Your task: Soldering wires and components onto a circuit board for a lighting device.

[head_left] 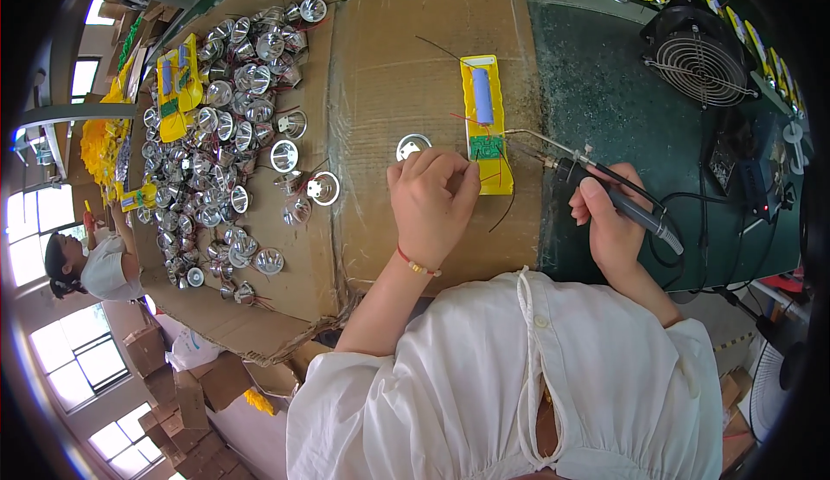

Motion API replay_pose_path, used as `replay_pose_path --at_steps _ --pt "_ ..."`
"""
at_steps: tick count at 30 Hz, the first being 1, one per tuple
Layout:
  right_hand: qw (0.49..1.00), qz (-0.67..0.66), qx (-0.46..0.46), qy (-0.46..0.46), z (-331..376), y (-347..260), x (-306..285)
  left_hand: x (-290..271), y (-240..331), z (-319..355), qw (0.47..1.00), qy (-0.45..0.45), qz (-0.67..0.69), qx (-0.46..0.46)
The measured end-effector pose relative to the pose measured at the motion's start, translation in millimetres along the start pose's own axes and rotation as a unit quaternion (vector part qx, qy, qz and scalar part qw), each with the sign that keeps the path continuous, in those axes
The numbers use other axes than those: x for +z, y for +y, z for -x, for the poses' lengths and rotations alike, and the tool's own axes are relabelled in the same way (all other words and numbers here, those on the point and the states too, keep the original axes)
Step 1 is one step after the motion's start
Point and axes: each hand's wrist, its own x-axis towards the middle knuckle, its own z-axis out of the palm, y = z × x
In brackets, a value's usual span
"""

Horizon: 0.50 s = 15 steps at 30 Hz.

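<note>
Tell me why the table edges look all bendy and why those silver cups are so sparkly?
In the head view, the fisheye lens curves straight lines, so the cardboard sheet bows toward the dark rim. The silver reflector cups glare under bright light. The windows at lower left look washed out. The left hand and the soldering iron in the right hand stay sharp.
</note>
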Motion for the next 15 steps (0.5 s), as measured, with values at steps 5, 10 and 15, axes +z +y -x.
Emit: replay_pose_path --at_steps 5,10,15 --pt "1.000 -0.003 0.012 -0.010 1.2 2.1 -6.4 -2.2 1.1 -0.6 1.000 -0.005 -0.007 0.000" --pt "1.000 -0.018 0.013 -0.004 1.4 1.5 -10.9 -16.9 -17.3 -5.3 0.999 0.035 0.002 -0.035" --pt "1.000 -0.011 0.020 -0.009 -0.5 -0.3 -12.8 -42.1 -14.1 -6.6 0.992 0.113 -0.044 0.036"
